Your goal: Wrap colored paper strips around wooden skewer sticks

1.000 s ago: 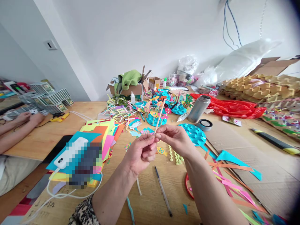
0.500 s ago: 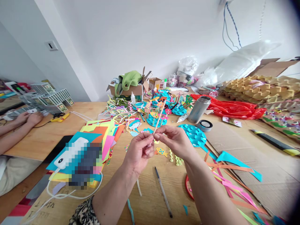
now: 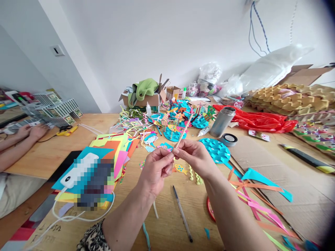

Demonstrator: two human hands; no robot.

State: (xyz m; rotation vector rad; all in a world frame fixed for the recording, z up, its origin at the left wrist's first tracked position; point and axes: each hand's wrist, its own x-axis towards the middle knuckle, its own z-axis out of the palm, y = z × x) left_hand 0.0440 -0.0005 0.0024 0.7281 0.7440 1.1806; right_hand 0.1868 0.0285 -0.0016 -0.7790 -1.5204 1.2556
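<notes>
A pale, thin pipe cleaner (image 3: pixel 184 130) stands up at a slant between my hands, its upper end leaning right. My left hand (image 3: pixel 158 167) pinches around its lower end, which the fingers hide. Thumb and forefinger of my right hand (image 3: pixel 193 156) close on it just above, touching the left fingertips. Below them on the table are a yellow paper fish (image 3: pixel 180 169) with blue dots and green coiled pipe cleaners (image 3: pixel 195 175). Nearer to me lies a pen (image 3: pixel 182 214), with a white pipe cleaner (image 3: pixel 155 210) and a teal one (image 3: pixel 146 236) to its left.
Coloured paper (image 3: pixel 107 144) with a white power bank (image 3: pixel 80 170) is at left. Behind my hands are blue egg-carton pieces (image 3: pixel 216 150) and a steel flask (image 3: pixel 222 122). A box cutter (image 3: pixel 306 158) lies at right. Another person's hands (image 3: pixel 32 131) are at far left.
The pipe cleaner has tipped further to the right. My hands have shifted slightly, still pinching it together.
</notes>
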